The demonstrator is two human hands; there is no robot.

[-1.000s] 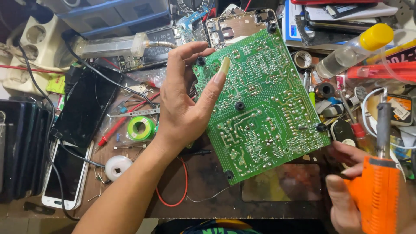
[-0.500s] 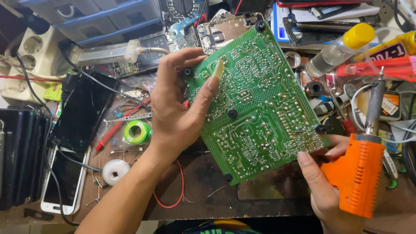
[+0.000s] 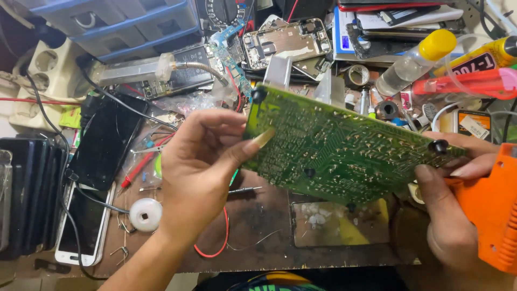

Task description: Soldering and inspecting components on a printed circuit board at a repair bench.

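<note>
green circuit board (image 3: 344, 145) now tilted flatter, between left hand (image 3: 202, 161) and right hand (image 3: 449, 210)

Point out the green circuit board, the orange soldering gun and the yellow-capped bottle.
green circuit board (image 3: 344, 145), head view, middle of solder side.
orange soldering gun (image 3: 493, 210), head view, on its body.
yellow-capped bottle (image 3: 437, 44), head view, on its cap.

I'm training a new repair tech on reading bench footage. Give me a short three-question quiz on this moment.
1. True or false: the left hand grips the green circuit board by its edge.
2. What does the right hand hold besides the board? A) pliers B) orange soldering gun C) red cutter
3. Fill in: the board's ______ side faces the camera.

Key: 1 true; 2 B; 3 solder
</note>
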